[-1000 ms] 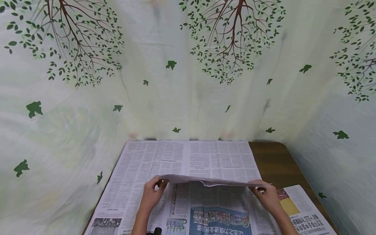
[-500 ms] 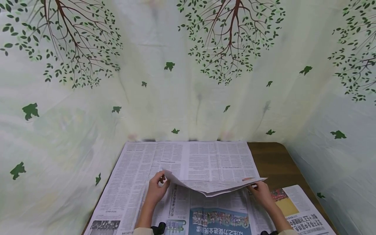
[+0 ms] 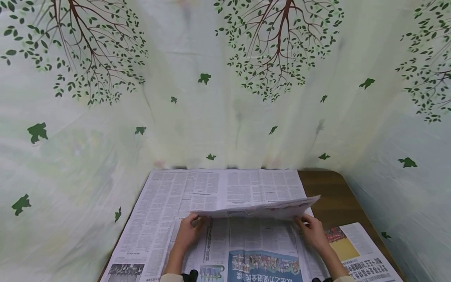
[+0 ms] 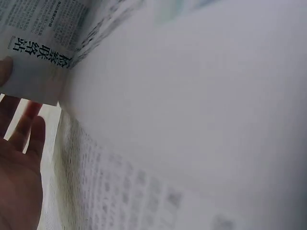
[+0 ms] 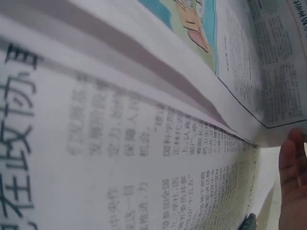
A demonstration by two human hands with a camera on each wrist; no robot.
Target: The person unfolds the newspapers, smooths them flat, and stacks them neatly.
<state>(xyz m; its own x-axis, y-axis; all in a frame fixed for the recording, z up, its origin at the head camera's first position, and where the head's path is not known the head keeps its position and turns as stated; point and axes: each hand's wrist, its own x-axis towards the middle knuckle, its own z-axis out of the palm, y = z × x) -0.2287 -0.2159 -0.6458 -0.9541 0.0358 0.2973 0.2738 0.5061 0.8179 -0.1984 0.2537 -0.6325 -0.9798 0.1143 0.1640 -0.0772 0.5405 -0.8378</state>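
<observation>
Both hands hold a newspaper [image 3: 257, 209] up over the table, one at each side. Seen from the head, it is nearly edge-on, with its right corner slanting upward. My left hand [image 3: 189, 232] pinches its left end; in the left wrist view the thumb lies on the printed page [image 4: 41, 62], while the other fingers [image 4: 36, 136] extend below its edge. On the opposite side, my right hand [image 3: 313, 233] pinches the lower edge near the right end. The right wrist view shows this hand [image 5: 293, 182] at the page corner, with several paper layers fanned apart.
Spread newspaper sheets [image 3: 169, 196] cover much of the brown table [image 3: 325, 192]. Beneath the hands lies a page with a blue picture [image 3: 264, 266]. Another newspaper [image 3: 370, 258] lies at right. A curtain [image 3: 225, 117] printed with trees and leaves hangs behind and along the sides.
Half a second ago the newspaper sagged toward me with its upper face showing. Now it stands nearly edge-on and its right corner has risen. Both hands keep their grip.
</observation>
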